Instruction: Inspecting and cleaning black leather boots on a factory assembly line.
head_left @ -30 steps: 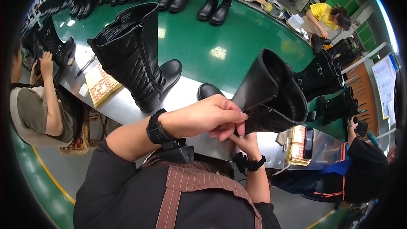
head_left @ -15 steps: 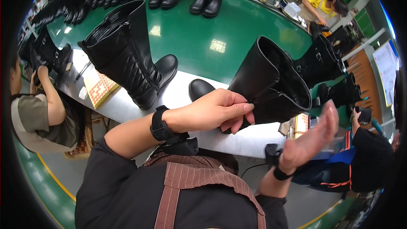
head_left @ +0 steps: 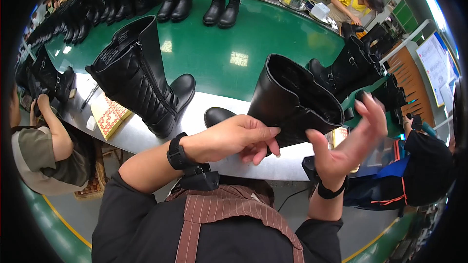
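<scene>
A tall black boot stands before me with its toe to the left and its shaft tilted toward me. My left hand is at the near side of the shaft, thumb and forefinger pressed together by its seam. What they pinch is too small to make out. My right hand is raised just right of the shaft's top, fingers stretched and thumb apart, holding nothing. To the left, a second tall black boot with a quilted side and a zipper stands upright on the metal tabletop.
A yellow-edged stack of sheets with red round marks lies left of the quilted boot. Beyond runs a green surface with rows of black boots. Co-workers sit close at left and right. Buckled boots stand at the right.
My view has shifted, so the boots appear lower and further left. My right hand has come closer to the shaft's top, its thumb now spread. The left hand keeps its pinch.
</scene>
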Demonstrator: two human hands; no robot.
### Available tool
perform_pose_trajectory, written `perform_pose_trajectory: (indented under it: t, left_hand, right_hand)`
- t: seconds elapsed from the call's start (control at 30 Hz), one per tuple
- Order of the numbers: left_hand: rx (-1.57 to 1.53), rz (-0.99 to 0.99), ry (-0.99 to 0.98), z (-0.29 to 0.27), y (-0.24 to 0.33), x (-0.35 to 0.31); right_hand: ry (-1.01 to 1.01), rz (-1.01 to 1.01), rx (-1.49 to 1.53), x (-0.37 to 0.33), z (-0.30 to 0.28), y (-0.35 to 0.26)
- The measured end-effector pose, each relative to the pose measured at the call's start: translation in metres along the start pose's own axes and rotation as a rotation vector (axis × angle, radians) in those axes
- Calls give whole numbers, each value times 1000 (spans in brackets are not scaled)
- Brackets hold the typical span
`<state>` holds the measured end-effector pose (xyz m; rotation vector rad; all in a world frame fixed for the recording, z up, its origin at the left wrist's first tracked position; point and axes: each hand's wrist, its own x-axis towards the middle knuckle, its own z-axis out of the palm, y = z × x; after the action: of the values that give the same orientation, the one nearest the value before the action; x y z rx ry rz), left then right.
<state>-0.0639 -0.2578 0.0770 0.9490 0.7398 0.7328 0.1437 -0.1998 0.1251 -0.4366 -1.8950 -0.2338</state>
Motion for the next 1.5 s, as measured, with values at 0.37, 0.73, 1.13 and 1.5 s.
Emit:
perform_pose_trajectory:
  t: [0.37,0.73,1.13,1.5]
  left_hand:
    - [-258,133,37,25,-15,-1]
    - [-544,77,217,40,13,-22]
    - [1156,1115,946,22,37,-21]
    - [908,1209,707,15,22,-5]
  right_hand:
    - [-923,1103,1038,-188,71,34]
    - [-480,724,662,-156,77,7]
    - [-544,841,845,-164,69,7]
    - [-567,976,904,-166,71,9]
